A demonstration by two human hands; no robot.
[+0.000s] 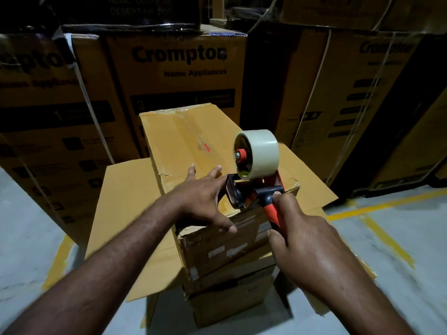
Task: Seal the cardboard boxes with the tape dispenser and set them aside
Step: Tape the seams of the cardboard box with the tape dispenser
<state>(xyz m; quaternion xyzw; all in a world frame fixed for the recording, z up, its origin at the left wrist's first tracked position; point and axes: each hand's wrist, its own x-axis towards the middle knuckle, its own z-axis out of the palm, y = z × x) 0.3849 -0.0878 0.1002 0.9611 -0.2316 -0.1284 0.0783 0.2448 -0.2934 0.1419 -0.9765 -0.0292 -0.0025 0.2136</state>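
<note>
A long brown cardboard box (183, 141) lies on top of a stack of boxes in front of me, its top flaps closed. My right hand (302, 228) grips the red handle of a tape dispenser (256, 175) with a roll of clear tape, its front end at the box's near edge. My left hand (205, 197) rests flat with spread fingers on the box's near end, just left of the dispenser.
Under the top box a wider box (121, 213) has its flaps spread open to left and right. Large "Crompton" cartons (179, 76) form a wall behind and to both sides. The grey floor (387, 238) carries yellow lines.
</note>
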